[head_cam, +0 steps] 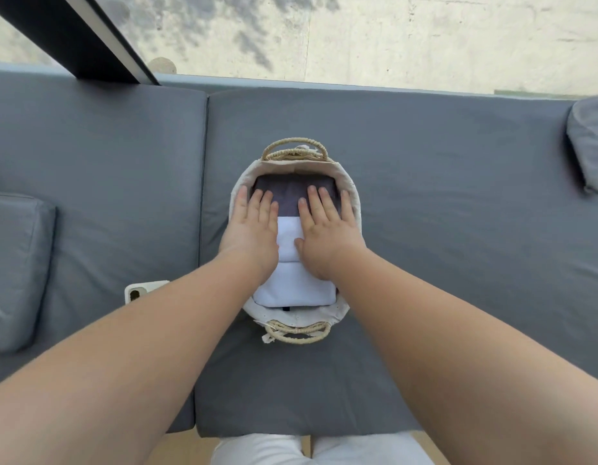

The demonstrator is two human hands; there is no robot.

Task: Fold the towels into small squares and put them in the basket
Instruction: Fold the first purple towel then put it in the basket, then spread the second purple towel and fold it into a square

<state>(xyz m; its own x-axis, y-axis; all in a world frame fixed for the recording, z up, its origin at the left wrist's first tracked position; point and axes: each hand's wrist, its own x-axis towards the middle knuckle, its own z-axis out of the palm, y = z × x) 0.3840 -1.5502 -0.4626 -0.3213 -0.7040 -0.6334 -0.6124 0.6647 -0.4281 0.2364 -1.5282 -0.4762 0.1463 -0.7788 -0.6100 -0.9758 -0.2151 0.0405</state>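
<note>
An oval woven basket (353, 193) with a cream liner and two straw handles sits on the grey cushion. Inside it lie folded towels: a dark grey one (291, 193) at the far end and white ones (296, 286) toward me. My left hand (252, 226) lies flat, fingers straight, over the left side of the towels, its fingertips on the dark grey towel. My right hand (328, 229) presses flat on the right side in the same way, fingers spread over the dark grey and white towels.
A phone in a white case (140, 290) lies on the cushion left of the basket, partly under my left forearm. Grey pillows sit at the left edge (16, 270) and far right (591, 142). Beyond the cushion's back edge is a window.
</note>
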